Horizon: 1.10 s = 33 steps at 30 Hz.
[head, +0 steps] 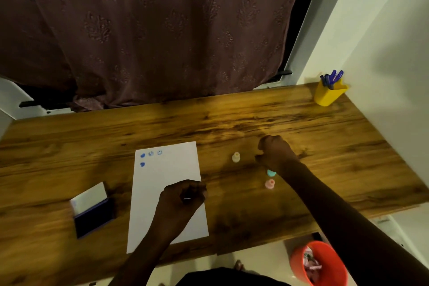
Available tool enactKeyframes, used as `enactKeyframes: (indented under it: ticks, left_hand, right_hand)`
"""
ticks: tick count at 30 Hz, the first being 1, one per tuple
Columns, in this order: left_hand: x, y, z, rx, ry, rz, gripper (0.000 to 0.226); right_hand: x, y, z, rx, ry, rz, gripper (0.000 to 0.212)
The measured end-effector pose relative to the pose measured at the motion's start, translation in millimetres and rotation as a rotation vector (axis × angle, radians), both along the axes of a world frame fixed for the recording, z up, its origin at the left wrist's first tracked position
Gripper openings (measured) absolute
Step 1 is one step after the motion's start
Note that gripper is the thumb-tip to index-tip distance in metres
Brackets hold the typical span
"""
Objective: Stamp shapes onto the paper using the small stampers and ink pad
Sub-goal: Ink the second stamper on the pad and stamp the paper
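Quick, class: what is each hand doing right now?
Left hand: closed, resting on the paper; contents cannot be told.
Right hand: closed; contents cannot be told.

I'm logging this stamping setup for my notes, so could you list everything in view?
paper: 1, white, centre of desk
stamped marks: 4, blue, paper's top-left corner
ink pad: 1, dark blue, lid open, left of paper
stampers: 3 visible, cream, teal, pink, right of paper
pen holder: 1, yellow, purple pens inside, far right corner
desk: 1, brown wood
curtain: 1, brown patterned, behind desk
bin: 1, orange, floor, lower right
left hand: closed, resting on paper
right hand: closed, by the stampers; contents unclear
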<state>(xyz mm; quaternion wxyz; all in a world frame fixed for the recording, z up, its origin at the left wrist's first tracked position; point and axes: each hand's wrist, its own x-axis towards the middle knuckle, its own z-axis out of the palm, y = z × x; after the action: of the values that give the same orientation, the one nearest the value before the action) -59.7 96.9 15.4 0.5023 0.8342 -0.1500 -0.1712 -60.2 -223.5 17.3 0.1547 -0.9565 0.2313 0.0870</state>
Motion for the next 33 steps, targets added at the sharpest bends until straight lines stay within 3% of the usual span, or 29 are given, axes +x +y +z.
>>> enactKeyframes:
  ticks: [6, 12, 17, 20, 26, 33]
  left_hand:
    - [2.2, -4.7, -1.6, 0.003, 0.038, -0.038, 0.018]
    - [3.8, -4.1, 2.2, 0.005, 0.033, -0.059, 0.017]
    - [6.2, -0.5, 9.4, -0.009, 0.021, -0.049, 0.015]
    - [5.0, 3.0, 14.4, -0.040, 0.029, -0.027, 0.017]
    - [4.9, 12.8, 22.5, -0.190, 0.122, 0.003, 0.048]
    - [11.4, 45.8, 25.7, -0.372, 0.166, 0.102, 0.036]
  right_hand:
    - [-32.3, -15.0, -12.6, -0.058, 0.056, -0.092, 0.058]
    - [-36.2, -11.0, -23.4, -0.060, 0.059, -0.109, 0.029]
    - [-35.5, -3.3, 3.4, -0.022, -0.076, -0.136, 0.029]
    - [-38.6, 18.1, 34.6, 0.155, -0.230, -0.106, 0.035]
    - [-40.1, 99.6, 67.0, 0.864, -0.244, -0.201, 0.025]
    - [-26.6, 165.5, 58.8, 1.054, -0.147, -0.092, 0.024]
